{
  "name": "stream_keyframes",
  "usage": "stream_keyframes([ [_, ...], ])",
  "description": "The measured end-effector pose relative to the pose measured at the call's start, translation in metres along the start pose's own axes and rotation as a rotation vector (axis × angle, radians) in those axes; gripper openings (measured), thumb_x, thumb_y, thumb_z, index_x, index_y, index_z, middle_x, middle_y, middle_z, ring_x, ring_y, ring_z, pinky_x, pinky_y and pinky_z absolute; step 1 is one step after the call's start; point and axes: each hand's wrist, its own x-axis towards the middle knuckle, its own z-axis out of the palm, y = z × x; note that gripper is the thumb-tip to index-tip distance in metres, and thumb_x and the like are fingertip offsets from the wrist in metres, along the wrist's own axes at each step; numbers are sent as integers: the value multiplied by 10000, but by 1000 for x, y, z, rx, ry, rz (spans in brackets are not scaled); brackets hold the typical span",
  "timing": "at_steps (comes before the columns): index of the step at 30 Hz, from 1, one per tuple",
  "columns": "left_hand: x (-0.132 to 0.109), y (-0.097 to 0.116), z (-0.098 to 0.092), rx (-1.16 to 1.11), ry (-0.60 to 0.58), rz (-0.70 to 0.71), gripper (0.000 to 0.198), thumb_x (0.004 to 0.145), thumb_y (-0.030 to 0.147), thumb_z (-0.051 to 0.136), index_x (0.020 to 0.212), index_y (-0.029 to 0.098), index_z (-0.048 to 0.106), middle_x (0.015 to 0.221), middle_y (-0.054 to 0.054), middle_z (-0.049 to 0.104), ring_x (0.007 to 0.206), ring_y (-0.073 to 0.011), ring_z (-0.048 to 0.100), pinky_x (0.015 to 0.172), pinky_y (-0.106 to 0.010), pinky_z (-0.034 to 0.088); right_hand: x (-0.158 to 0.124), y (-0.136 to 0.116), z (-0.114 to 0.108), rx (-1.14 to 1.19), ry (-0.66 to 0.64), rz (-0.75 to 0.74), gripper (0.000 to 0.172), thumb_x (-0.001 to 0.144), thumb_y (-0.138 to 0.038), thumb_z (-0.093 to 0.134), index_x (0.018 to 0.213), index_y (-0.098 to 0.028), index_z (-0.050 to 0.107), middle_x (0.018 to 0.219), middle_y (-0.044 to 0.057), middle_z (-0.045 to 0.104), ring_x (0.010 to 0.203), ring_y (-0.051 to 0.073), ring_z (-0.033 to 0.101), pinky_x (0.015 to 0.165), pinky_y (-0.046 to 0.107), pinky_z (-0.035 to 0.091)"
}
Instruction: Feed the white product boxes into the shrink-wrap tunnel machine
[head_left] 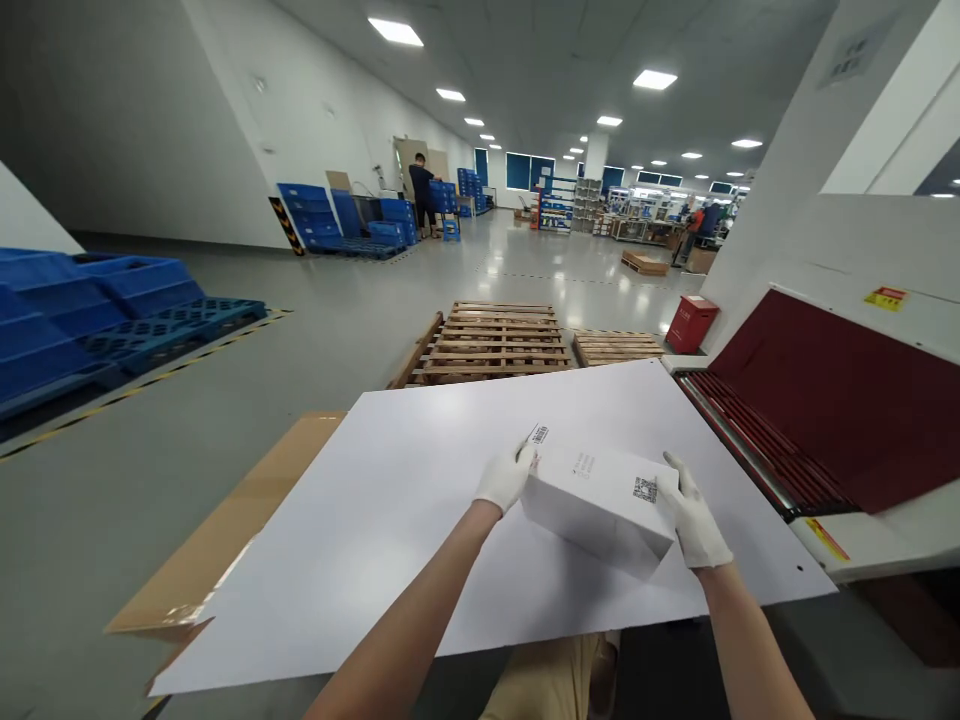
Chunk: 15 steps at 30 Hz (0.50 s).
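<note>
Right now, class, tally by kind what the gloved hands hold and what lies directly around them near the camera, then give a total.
White box, held by left hand and right hand: 1
White board: 1
Brown cardboard sheet: 1
Wooden pallet stacks: 2
Red box: 1
Total: 6

Wooden pallets [495,345], blue plastic pallets [97,320], red box [691,323], brown cardboard sheet [225,530], dark red machine curtain [832,390]

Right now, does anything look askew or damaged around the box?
The white box is held tilted between the left hand and right hand. The white sheet overhangs the brown cardboard, skewed. No damage shows.
</note>
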Motion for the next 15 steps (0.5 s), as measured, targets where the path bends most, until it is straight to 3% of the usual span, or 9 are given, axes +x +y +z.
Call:
stream_keyframes([
  [2,-4,9,10,145,40,96,577,828,459,751,1337,190,718,1257,-173,754,1251,-394,627,1177,-505,389,2,12,2,179,-46,12,886,871,-709,655,1601,-249,454,1452,124,660,1299,338,631,1098,482,494],
  [4,-11,19,22,368,90,170,805,757,550,812,1417,125,636,1356,-242,679,1306,-449,570,1160,-524,372,-1,20,5,257,1,20,885,832,-722,711,1545,-228,531,1371,124,712,1207,338,679,989,440,556],
  [7,-19,26,34,540,136,151,981,694,658,838,1442,82,572,1377,-281,634,1299,-484,553,1110,-522,391,-6,23,9,307,46,43,882,799,-714,756,1492,-197,582,1318,129,738,1127,328,709,878,391,584],
  [12,-14,18,27,398,139,128,937,635,621,892,1395,143,622,1367,-246,660,1311,-468,559,1116,-525,398,-5,24,10,331,24,57,801,826,-692,753,1469,-244,587,1309,92,737,1089,285,711,841,348,557],
  [15,2,5,13,50,90,60,634,753,497,828,1279,155,731,1365,-214,700,1318,-409,596,1168,-513,397,-5,27,9,295,23,41,720,859,-689,726,1430,-265,612,1268,66,748,1077,255,701,838,318,532],
])
